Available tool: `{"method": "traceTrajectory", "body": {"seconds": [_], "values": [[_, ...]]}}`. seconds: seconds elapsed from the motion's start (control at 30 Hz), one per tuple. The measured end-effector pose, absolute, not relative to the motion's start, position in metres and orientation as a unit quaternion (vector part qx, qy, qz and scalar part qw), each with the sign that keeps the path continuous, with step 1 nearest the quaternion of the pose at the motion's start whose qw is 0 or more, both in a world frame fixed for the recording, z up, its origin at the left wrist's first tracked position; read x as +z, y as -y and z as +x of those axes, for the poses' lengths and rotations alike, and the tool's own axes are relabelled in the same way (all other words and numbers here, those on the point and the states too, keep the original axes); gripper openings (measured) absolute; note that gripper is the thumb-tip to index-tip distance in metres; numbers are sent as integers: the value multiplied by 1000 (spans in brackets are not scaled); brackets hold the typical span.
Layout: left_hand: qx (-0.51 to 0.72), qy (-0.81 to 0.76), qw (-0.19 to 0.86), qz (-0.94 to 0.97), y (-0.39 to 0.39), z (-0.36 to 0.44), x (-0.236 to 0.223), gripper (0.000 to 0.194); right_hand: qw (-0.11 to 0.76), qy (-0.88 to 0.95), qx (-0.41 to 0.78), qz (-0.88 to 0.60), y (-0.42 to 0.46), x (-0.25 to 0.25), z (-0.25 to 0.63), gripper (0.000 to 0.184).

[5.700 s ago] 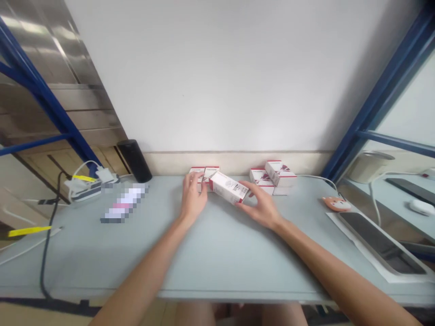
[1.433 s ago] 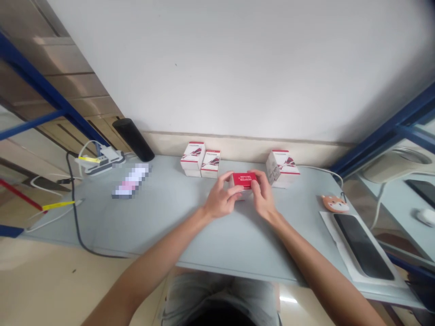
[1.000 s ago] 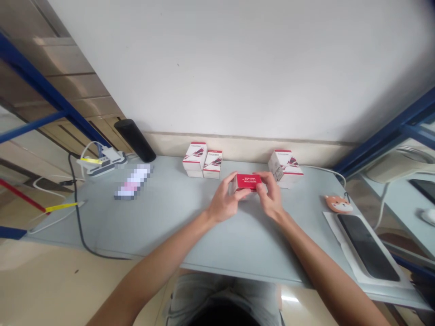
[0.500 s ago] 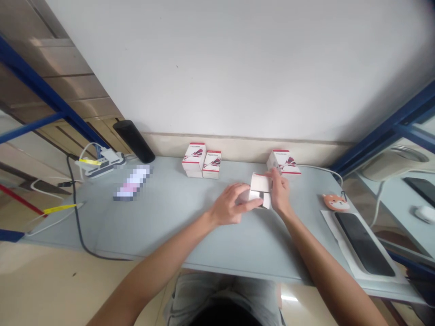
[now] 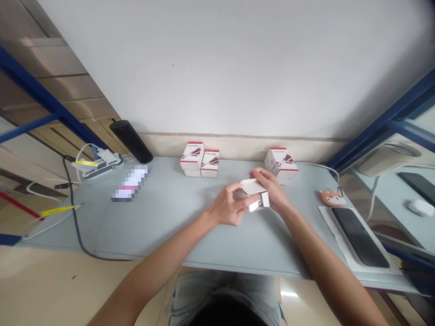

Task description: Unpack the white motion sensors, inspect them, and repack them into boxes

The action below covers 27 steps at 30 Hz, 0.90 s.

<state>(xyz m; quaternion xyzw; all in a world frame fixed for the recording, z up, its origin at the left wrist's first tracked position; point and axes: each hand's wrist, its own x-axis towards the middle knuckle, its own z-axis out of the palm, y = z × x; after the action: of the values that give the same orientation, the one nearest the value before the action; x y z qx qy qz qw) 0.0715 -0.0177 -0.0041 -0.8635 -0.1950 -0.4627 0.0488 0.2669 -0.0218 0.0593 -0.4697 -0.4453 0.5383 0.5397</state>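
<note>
Above the middle of the grey-blue table, a small white cardboard box (image 5: 252, 186) is held between my two hands, its lid flap folded up and its end facing me. Something pale shows inside, too small to name. My left hand (image 5: 228, 204) grips the box's left side, with a finger reaching across the opening. My right hand (image 5: 270, 184) is closed round the far right side, and its fingertips are partly hidden behind the flap. Beyond it sits a similar red-and-white box (image 5: 284, 160) on the right. Stacked red-and-white boxes (image 5: 192, 156) stand at the back left.
A black cylinder (image 5: 132, 141) leans by the wall (image 5: 210, 68), near a power strip (image 5: 103, 164) with cables. A blurred-out phone-like object (image 5: 131, 183) lies at the left. At the right are an orange animal-faced case (image 5: 331, 198) and a dark phone (image 5: 360, 236) on white paper.
The red end of the box faced me a second ago; its flap now stands up with the white inside showing. My right hand has shifted from the front to the far right side.
</note>
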Motion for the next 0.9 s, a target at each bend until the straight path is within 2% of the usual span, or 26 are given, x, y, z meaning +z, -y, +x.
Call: {"method": "traceTrajectory", "body": {"seconds": [0.13, 0.23, 0.37, 0.6, 0.8, 0.9], "values": [[-458, 193, 114, -860, 19, 70, 6, 65, 536, 461, 533, -464, 20, 58, 270, 39], [-422, 193, 100, -880, 20, 70, 12, 64, 575, 474, 469, -474, 17, 53, 273, 39], [-450, 234, 91, -857, 18, 72, 15, 61, 624, 518, 392, -434, 16, 49, 276, 36], [-472, 279, 79, -833, 12, 69, 21, 59, 558, 673, 266, -406, 33, 53, 258, 33], [-477, 283, 82, -828, 10, 68, 23, 56, 583, 641, 235, -439, 34, 51, 252, 20], [-477, 270, 83, -833, 10, 68, 23, 55, 613, 613, 218, -448, 33, 51, 256, 21]]}}
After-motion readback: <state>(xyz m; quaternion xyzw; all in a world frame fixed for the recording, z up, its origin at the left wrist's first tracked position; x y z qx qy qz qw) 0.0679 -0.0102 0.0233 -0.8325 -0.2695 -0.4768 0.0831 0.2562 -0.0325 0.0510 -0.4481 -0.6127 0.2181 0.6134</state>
